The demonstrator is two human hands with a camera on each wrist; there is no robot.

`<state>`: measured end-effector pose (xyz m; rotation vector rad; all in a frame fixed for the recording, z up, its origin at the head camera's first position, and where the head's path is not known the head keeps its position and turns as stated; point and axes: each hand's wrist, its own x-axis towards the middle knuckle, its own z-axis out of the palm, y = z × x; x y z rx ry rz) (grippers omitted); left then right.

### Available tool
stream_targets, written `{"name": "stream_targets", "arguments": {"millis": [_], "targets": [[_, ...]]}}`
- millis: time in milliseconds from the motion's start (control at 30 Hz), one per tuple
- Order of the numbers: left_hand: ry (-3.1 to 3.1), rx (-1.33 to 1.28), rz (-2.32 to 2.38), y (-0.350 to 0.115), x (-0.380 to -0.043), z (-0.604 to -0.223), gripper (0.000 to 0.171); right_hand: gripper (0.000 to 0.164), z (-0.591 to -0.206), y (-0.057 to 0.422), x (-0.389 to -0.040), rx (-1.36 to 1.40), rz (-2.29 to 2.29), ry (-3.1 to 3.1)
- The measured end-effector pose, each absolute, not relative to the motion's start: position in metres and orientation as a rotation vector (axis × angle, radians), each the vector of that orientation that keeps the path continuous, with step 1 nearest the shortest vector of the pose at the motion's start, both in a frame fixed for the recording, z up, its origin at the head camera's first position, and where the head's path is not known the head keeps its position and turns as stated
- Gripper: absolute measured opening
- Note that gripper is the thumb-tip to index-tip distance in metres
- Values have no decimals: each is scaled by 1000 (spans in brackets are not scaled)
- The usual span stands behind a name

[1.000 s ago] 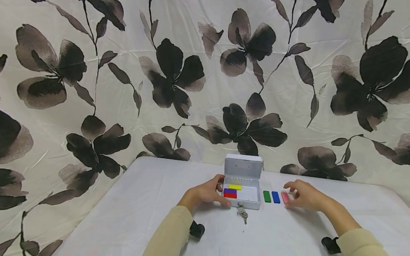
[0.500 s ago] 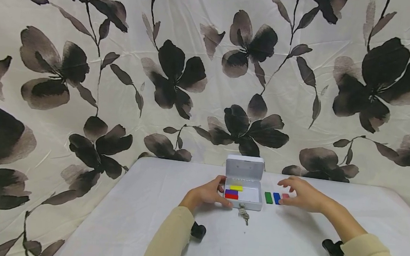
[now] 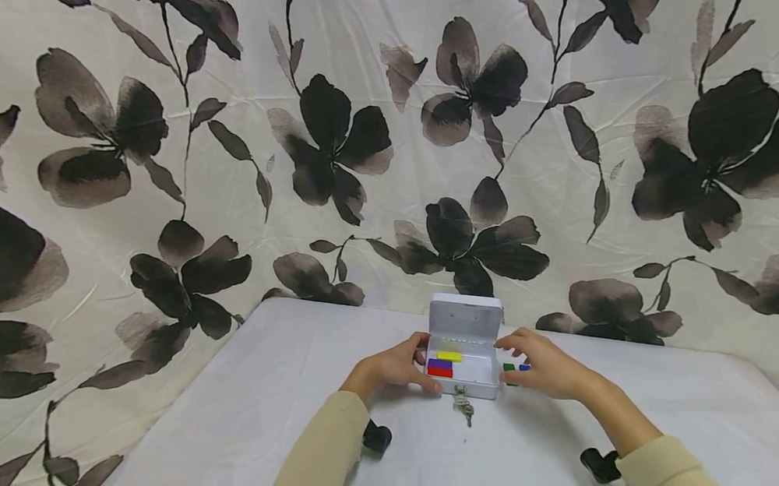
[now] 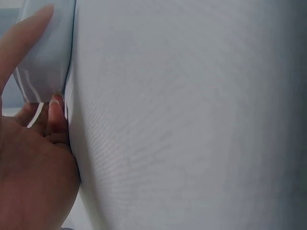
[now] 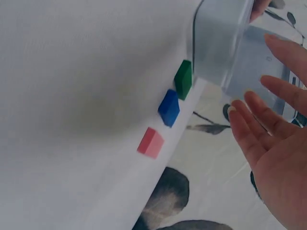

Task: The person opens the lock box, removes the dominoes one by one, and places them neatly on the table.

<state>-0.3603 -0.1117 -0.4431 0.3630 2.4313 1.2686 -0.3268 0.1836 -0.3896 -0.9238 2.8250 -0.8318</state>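
A small white cash box [image 3: 485, 391] stands on the table with its lid [image 3: 464, 317] raised. My left hand [image 3: 390, 368] grips its left side, thumb at the front and fingers further back. Inside lie a yellow block [image 3: 449, 356], a purple block [image 3: 439, 364] and a red block [image 3: 439, 373]. To the box's right, my right hand [image 3: 549, 368] hovers with spread fingers and holds nothing. In the right wrist view, a green block [image 5: 183, 80], a blue block [image 5: 169, 108] and a pink block [image 5: 151, 143] sit apart from it on the table. The hand hides the pink block from the head view.
Keys [image 3: 464, 409] hang from the lock at the box's front and reach onto the white tablecloth [image 3: 451, 484]. A flower-patterned cloth [image 3: 354, 28] rises behind the table's back edge. Each wrist wears a black camera.
My right hand has left the pink block and moved left, over the blue and green blocks, up to the box's right side. The left hand keeps its grip on the box.
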Motion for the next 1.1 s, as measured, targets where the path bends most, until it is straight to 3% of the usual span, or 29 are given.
{"name": "stream_targets", "arguments": {"millis": [1100], "targets": [[2411,373,1286,-113,-362,-443,92,39,-405,128,-355,-980,-803,2772]]}}
